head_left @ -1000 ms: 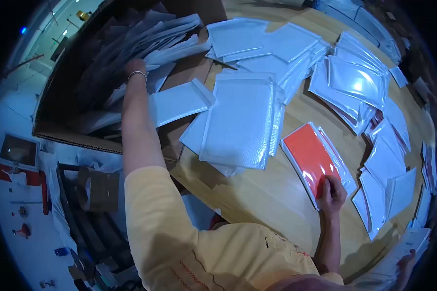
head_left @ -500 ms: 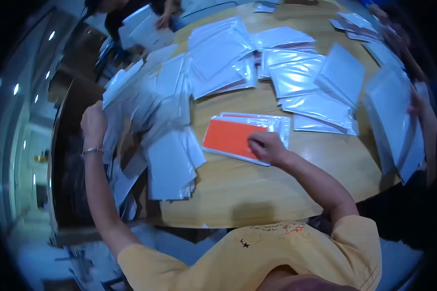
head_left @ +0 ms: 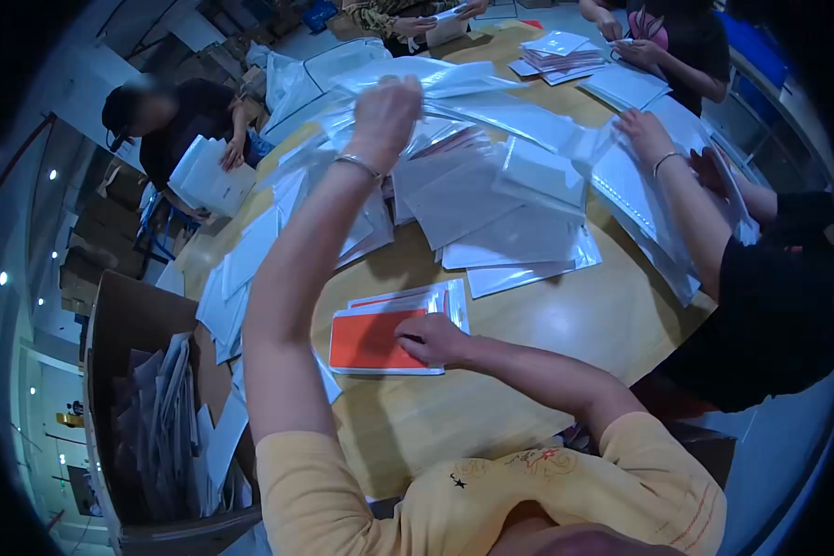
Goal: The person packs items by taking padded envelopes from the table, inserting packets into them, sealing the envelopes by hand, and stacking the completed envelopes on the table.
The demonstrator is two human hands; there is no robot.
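Note:
My left hand [head_left: 389, 116] reaches to the far pile, its fingers closed on the edge of a clear plastic sleeve [head_left: 463, 79]. Under and beyond it spread flat white packets [head_left: 473, 190] in shiny plastic, overlapping in fans. My right hand [head_left: 434, 339] lies on the right part of an orange card [head_left: 366, 340] in a clear sleeve. The fingers of that hand are curled in, and whether they hold anything is hidden. Beneath the orange card, the edges of more sleeved cards [head_left: 453, 301] stick out at the top and right.
A cardboard box [head_left: 144, 306] with packets inside stands at the table's left. At the right, a co-worker's hand [head_left: 647, 134] rests on a packet stack [head_left: 635, 199]. Another person [head_left: 190, 120] at the left holds white packets. More people stand at the far side.
My left hand has moved from above the box at the left to the far pile and taken hold of a sleeve. My right hand stays on the orange card. The view has shifted.

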